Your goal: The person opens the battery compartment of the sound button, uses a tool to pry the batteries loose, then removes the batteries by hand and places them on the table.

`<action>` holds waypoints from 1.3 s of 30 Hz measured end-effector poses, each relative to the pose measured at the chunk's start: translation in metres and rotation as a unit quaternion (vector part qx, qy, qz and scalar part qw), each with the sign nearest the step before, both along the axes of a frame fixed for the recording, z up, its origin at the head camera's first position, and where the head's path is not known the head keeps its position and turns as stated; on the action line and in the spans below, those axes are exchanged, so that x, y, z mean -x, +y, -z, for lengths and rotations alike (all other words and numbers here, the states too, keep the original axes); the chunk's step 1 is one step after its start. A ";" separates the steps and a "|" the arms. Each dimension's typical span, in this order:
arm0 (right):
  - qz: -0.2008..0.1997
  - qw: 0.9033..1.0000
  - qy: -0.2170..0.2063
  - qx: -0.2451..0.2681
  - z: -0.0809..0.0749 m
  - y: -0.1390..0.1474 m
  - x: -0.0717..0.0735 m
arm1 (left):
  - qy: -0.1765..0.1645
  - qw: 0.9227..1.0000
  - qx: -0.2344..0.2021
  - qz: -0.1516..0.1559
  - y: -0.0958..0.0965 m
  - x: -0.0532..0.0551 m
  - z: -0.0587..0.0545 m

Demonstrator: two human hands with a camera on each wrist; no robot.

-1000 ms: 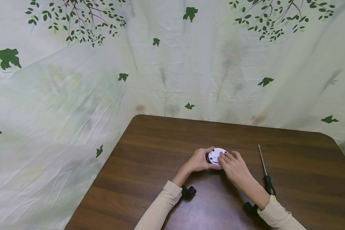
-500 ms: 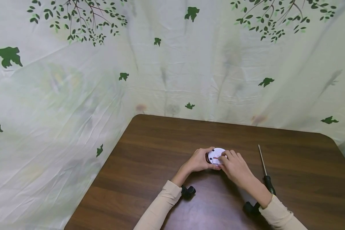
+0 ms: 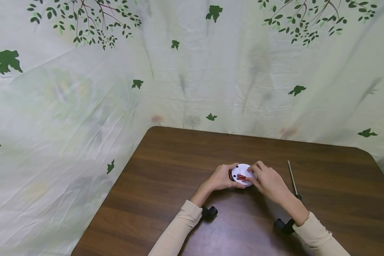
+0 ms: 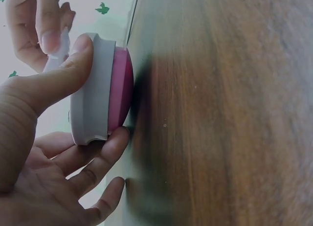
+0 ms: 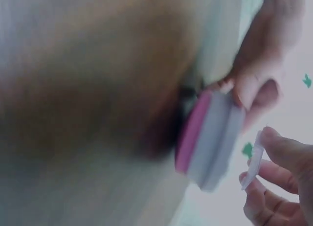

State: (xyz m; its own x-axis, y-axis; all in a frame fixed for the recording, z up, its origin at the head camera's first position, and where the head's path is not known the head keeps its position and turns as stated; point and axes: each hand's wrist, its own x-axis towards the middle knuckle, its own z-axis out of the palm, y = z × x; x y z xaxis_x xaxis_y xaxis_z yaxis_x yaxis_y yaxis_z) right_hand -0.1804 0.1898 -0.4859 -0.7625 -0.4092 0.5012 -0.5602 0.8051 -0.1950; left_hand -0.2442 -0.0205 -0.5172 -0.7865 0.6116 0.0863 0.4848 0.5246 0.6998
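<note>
Left hand (image 3: 223,178) grips disc (image 4: 100,96), right hand (image 3: 270,181) pinches cover (image 5: 253,165); red batteries (image 3: 241,177): head view only.

From my end I read this as a small curtained-off corner set up for filming; whether it lies in a home, a lab or an office I cannot tell. Pale, creased fabric (image 3: 192,78), printed with leafy branches (image 3: 104,21) and green leaves (image 3: 214,13), hangs beyond the far and left edges of the desk (image 3: 179,149), a wood-grain top with rounded far corners. A screwdriver (image 3: 292,177) toward its right edge and a round white device (image 3: 242,169) with red batteries (image 3: 241,177) showing suggest light bench work to me; black wrist cameras (image 3: 209,213) point to recording.
</note>
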 end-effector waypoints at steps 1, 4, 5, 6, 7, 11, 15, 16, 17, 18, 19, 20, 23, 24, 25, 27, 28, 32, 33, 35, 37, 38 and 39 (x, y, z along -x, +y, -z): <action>0.010 1.000 -0.010 0.009 -0.004 0.003 0.001 | -0.003 1.000 -0.001 -0.001 0.000 0.000 0.000; 0.053 0.997 -0.050 0.030 -0.016 0.015 0.005 | -0.007 1.000 0.003 -0.008 0.000 -0.001 -0.001; 0.066 0.996 -0.058 0.034 -0.020 0.020 0.007 | -0.008 1.000 0.006 -0.012 0.000 -0.001 -0.001; 0.076 0.994 -0.062 0.038 -0.023 0.024 0.009 | -0.009 1.000 0.010 -0.017 0.000 -0.001 -0.001; 0.088 0.993 -0.070 0.042 -0.027 0.029 0.011 | -0.010 1.000 0.013 -0.021 0.000 -0.001 -0.001; 0.125 0.987 -0.079 0.065 -0.038 0.046 0.017 | -0.012 0.999 0.023 -0.031 0.000 -0.001 -0.001; 0.160 0.978 -0.079 0.108 -0.039 0.059 0.021 | -0.016 0.999 0.022 -0.033 0.000 -0.002 -0.001; 0.168 0.975 -0.078 0.121 -0.038 0.062 0.022 | -0.017 0.999 0.021 -0.033 0.000 -0.002 -0.002; 0.176 0.972 -0.076 0.135 -0.038 0.065 0.022 | -0.019 0.999 0.018 -0.033 0.000 -0.002 -0.002; 0.185 0.968 -0.075 0.149 -0.036 0.067 0.023 | -0.020 0.999 0.016 -0.033 0.000 -0.002 -0.002; 0.194 0.965 -0.076 0.163 -0.035 0.070 0.024 | -0.020 0.999 0.015 -0.033 0.000 -0.001 -0.002; 0.203 0.960 -0.078 0.176 -0.034 0.072 0.025 | -0.021 0.999 0.013 -0.033 0.000 -0.001 -0.002; 0.236 0.946 -0.092 0.204 -0.031 0.080 0.027 | -0.024 0.999 0.008 -0.033 -0.001 -0.001 -0.002; 0.247 0.941 -0.101 0.209 -0.030 0.082 0.028 | -0.025 0.999 0.008 -0.032 -0.001 -0.001 -0.002; 0.259 0.936 -0.111 0.211 -0.029 0.084 0.028 | -0.026 0.999 0.006 -0.032 -0.002 -0.001 -0.002; 0.279 0.927 -0.136 0.211 -0.027 0.088 0.029 | -0.029 0.999 0.002 -0.033 -0.003 -0.001 -0.002; 0.288 0.923 -0.152 0.208 -0.026 0.090 0.030 | -0.030 0.999 0.002 -0.034 -0.003 -0.001 -0.001; 0.311 0.907 -0.220 0.180 -0.017 0.095 0.036 | -0.030 0.999 -0.003 -0.036 -0.004 -0.001 0.000; 0.316 0.904 -0.232 0.171 -0.015 0.096 0.038 | -0.029 0.999 -0.002 -0.036 -0.004 0.000 0.001; 0.322 0.899 -0.249 0.160 -0.009 0.097 0.043 | -0.028 0.999 -0.002 -0.035 -0.004 0.000 0.002; 0.327 0.897 -0.258 0.151 -0.003 0.097 0.047 | -0.027 0.999 0.002 -0.033 -0.003 -0.001 0.003; 0.330 0.895 -0.261 0.148 -0.001 0.097 0.049 | -0.027 0.999 0.003 -0.033 -0.003 -0.001 0.003; 0.332 0.894 -0.265 0.144 0.001 0.097 0.051 | -0.028 0.999 0.004 -0.032 -0.002 -0.001 0.003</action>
